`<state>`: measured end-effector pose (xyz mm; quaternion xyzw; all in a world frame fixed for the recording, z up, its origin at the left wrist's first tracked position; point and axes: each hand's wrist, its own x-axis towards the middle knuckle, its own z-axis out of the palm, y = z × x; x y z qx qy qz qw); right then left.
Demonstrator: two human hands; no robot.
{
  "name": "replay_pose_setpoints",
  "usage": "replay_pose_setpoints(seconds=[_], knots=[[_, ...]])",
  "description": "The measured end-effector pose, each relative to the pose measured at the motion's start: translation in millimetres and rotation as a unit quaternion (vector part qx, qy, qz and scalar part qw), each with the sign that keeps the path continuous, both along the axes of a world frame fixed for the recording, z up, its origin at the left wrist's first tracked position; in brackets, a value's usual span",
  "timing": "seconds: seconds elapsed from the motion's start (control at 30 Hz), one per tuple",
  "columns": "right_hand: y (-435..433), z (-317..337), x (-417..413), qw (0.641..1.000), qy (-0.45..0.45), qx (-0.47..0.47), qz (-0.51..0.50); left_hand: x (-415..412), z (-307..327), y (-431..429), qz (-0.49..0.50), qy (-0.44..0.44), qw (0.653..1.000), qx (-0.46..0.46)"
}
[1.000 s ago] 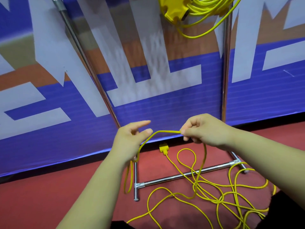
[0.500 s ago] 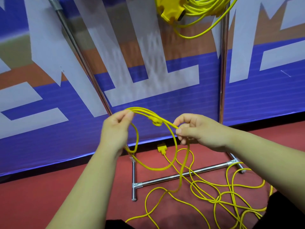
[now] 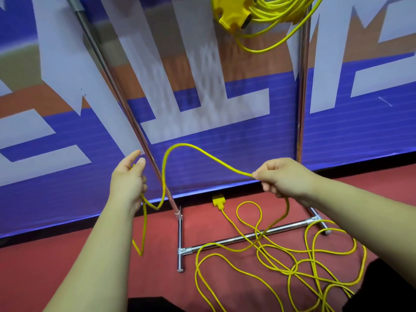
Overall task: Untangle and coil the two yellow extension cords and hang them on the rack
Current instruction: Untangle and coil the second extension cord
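A coiled yellow extension cord [image 3: 265, 12] with its socket block hangs on the metal rack [image 3: 301, 91] at the top. The second yellow cord [image 3: 202, 154] arcs between my hands. My left hand [image 3: 128, 179] holds a few hanging loops of it, thumb and forefinger partly raised. My right hand [image 3: 281, 176] pinches the cord at its fingertips. From there the cord drops to a loose tangle on the red floor [image 3: 292, 262], ending in a yellow plug [image 3: 218, 200] by the wall.
The rack's base bars [image 3: 247, 237] lie on the floor under the tangle, with one slanted upright [image 3: 126, 104] just right of my left hand. A blue, white and orange banner wall [image 3: 225, 136] stands close behind.
My hands have moved apart. The right hand drew out a fresh length of cord to the right; the loops now hang down from my left hand, lower and further left.
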<state>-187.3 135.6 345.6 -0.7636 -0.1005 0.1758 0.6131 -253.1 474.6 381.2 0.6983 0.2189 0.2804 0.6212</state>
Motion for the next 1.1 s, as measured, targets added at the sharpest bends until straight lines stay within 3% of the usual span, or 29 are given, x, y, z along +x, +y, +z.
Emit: replay_pose_setpoints(seconds=[0.3, 0.63, 0.8, 1.1], knots=[[7.7, -18.0, 1.3, 0.985, 0.12, -0.105, -0.071, -5.8, 2.1, -33.7, -0.16, -0.008, 0.986, -0.039], [11.3, -10.9, 5.0, 0.988, 0.126, -0.014, -0.088, -18.4, 8.2, -78.0, -0.285, 0.031, 0.955, -0.08], [11.8, -5.3, 6.5, 0.986, 0.147, 0.033, -0.072, -20.5, 5.0, -93.2, -0.303, 0.056, 0.947, -0.089], [17.2, 10.8, -4.4, 0.989, 0.077, 0.112, -0.051, -19.2, -10.4, -115.8, -0.312, 0.121, 0.936, -0.111]])
